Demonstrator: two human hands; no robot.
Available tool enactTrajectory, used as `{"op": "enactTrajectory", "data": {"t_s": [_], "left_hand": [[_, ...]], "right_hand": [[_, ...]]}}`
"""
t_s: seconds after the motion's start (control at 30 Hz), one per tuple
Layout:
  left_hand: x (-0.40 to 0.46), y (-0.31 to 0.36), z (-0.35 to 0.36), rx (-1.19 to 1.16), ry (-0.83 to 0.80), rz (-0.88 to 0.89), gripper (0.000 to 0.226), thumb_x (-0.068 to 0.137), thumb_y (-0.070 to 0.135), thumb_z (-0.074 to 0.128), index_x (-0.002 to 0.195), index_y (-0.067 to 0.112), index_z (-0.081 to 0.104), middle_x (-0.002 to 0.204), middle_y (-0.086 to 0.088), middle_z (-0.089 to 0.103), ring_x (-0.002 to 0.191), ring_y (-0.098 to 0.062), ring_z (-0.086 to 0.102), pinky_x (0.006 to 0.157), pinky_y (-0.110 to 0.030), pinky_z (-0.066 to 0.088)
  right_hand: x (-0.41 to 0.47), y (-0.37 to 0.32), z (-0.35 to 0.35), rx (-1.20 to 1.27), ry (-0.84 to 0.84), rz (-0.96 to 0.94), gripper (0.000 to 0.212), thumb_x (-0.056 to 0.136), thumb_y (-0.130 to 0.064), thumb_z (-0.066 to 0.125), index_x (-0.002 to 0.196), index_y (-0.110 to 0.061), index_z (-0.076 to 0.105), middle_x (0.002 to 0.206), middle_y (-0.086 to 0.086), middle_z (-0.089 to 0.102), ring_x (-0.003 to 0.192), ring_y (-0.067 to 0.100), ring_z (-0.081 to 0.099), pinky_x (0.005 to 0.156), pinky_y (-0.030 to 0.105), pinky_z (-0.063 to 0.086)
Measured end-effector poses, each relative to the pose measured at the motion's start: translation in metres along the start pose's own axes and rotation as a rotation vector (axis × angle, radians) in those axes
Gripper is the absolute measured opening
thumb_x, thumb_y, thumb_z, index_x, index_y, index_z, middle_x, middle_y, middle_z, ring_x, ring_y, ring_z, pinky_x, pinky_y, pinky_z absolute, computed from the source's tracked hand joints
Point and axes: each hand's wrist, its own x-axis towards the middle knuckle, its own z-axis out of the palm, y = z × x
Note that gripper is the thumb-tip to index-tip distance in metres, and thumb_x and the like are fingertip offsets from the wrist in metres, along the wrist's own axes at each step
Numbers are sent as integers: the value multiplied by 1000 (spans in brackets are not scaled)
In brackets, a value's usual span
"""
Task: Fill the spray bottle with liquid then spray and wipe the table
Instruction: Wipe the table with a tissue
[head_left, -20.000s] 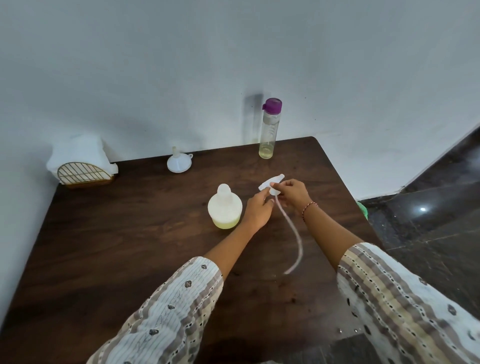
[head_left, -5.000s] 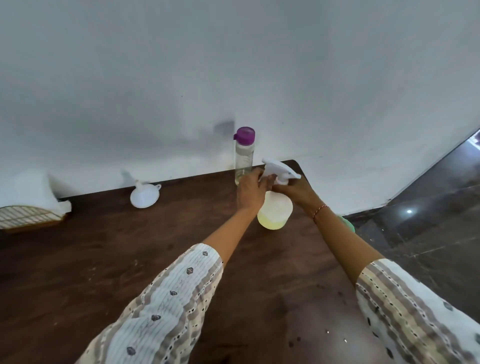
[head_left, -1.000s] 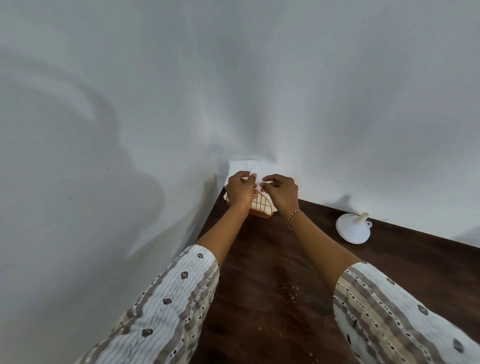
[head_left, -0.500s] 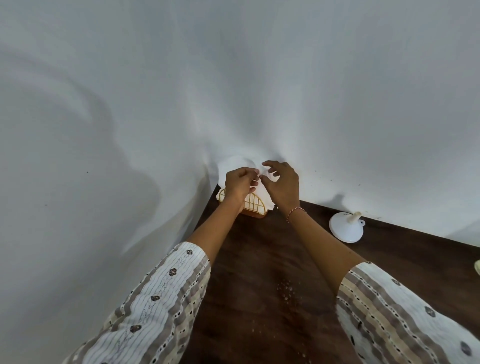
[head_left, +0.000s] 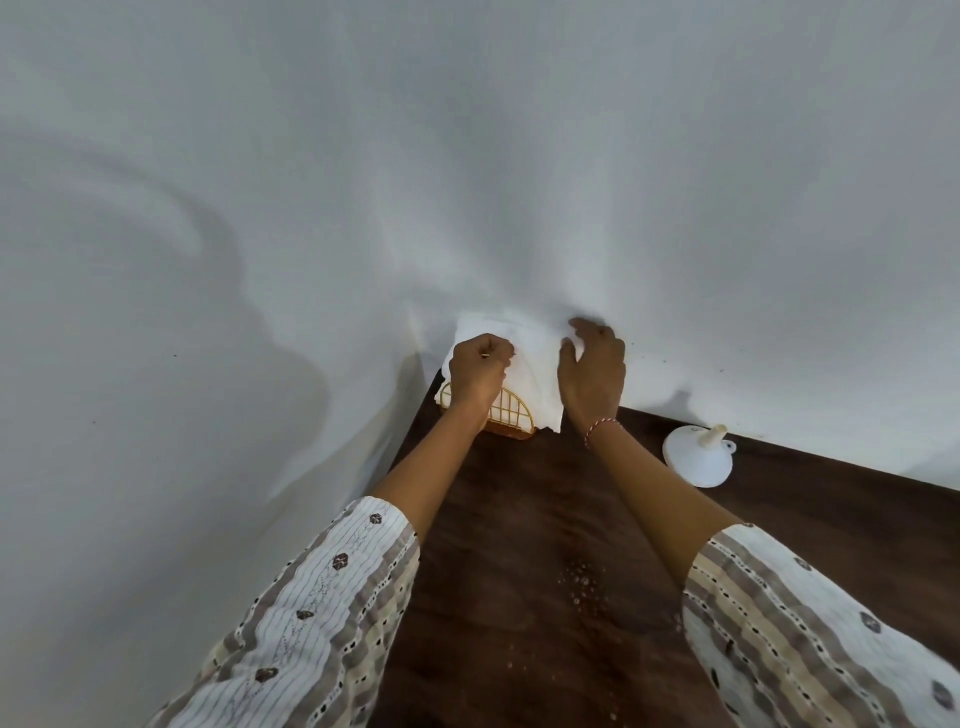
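A gold wire napkin holder (head_left: 511, 415) stands in the far left corner of the dark wooden table (head_left: 519, 519), stuffed with white paper napkins (head_left: 535, 364). My left hand (head_left: 477, 371) is closed, pinching the left part of a napkin above the holder. My right hand (head_left: 592, 374) hovers at the napkins' right edge, fingers spread and curled, touching the paper. Small spray droplets (head_left: 582, 574) speckle the table between my forearms. The spray bottle is out of view.
An upturned white funnel (head_left: 698, 457) sits on the table by the back wall, right of my right wrist. White walls close in behind and on the left, meeting at the corner behind the holder.
My hands have drawn apart over the napkins: the left stays pinched on the paper, the right has opened and shifted right. The view moved slightly closer.
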Motion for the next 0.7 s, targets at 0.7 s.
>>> {"op": "enactTrajectory", "data": {"t_s": [0.7], "left_hand": [[-14,32,-37,-13,36,-37,50,92,39,53,135,17,42,141,-5,43,127,-22,43,95,-29,37]], "right_hand": [[17,-44,-28,1004,-311,554,15,86,-15,54,79,-19,65,91,-1,61,101,24,53,100,41,41]]}}
